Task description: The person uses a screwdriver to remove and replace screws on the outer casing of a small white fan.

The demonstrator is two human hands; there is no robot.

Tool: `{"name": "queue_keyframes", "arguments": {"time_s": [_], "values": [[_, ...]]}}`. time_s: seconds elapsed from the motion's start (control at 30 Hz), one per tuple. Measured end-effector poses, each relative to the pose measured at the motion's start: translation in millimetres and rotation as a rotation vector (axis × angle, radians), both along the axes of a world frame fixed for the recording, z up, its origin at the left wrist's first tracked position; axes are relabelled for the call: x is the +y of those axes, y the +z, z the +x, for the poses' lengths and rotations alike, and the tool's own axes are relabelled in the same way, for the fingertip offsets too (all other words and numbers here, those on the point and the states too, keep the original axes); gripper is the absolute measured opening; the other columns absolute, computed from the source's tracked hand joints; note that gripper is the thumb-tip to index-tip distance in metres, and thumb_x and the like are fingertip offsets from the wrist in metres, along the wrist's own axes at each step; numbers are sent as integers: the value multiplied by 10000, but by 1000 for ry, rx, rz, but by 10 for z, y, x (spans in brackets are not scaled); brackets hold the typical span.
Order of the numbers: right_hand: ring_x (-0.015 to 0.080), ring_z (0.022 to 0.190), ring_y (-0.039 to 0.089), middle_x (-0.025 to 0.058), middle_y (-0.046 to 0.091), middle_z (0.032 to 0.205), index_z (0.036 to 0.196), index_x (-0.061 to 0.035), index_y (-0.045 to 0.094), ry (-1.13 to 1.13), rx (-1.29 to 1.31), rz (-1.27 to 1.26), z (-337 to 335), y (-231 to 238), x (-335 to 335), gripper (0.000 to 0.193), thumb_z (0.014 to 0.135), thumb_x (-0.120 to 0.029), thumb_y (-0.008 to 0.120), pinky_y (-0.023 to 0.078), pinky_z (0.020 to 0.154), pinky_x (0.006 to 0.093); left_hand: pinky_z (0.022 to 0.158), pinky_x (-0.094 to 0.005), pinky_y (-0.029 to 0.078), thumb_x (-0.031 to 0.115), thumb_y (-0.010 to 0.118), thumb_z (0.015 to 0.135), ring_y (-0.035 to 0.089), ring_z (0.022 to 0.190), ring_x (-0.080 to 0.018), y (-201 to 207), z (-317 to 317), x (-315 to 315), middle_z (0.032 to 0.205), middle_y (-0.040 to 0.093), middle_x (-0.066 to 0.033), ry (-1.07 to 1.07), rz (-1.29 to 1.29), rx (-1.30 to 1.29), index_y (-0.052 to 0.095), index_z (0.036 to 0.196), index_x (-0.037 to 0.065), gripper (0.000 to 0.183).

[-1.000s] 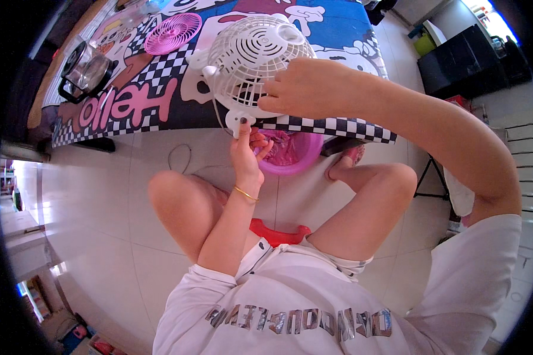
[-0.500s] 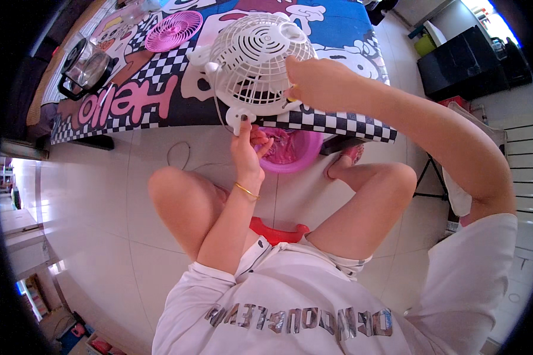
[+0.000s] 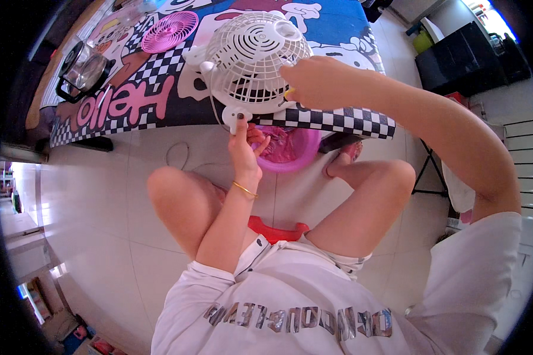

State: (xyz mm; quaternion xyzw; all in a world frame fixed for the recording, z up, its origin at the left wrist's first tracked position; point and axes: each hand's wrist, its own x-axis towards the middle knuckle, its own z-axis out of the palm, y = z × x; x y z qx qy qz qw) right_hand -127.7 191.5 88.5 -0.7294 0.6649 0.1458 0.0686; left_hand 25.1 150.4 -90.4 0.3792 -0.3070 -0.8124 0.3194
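A white plastic fan with a round slotted cage rests on the patterned tablecloth at the near edge of the table. My left hand pinches a white foot-like part at the fan's near side, thumb on top and the other fingers partly curled. Against the cage's right side is my right hand, its fingers curled. A small yellow bit shows at its fingertips; what it belongs to is hidden by the hand.
A pink round fan grille lies on the tablecloth, left of the fan. Further left sits a clear pot with a black handle. Below the table edge is a pink basin holding pink cloth-like stuff. A cord loops on the floor.
The whole view has shifted slightly. My right hand has turned a little at the cage, and more of the yellow bit shows. My left hand keeps its grip on the foot-like part.
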Motion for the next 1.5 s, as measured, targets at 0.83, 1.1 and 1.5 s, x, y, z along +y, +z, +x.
{"name": "queue_keyframes", "arguments": {"time_s": [0.83,1.1,1.5], "values": [[290,705,611,130,609,747,946,-59,492,-211,-83,-97,179,379,769,278,768,-240,606,456,585,352,609,-309,557,269,549,831,535,629,-108,105,42,19,741,535,-38,-99,72,-7,536,858,39,232],[155,545,593,22,608,646,745,-83,605,462,-2268,-776,216,468,2593,88,750,-159,560,471,664,439,618,-294,556,117,520,775,537,641,-108,60,6,113,776,535,-47,-177,100,11,518,842,54,92],[168,601,547,36,538,644,703,-57,573,981,-2144,-469,1007,859,1685,113,769,-21,490,384,922,536,626,-289,551,112,515,780,549,649,-107,43,64,83,800,547,-57,-169,92,17,494,931,42,168]]}}
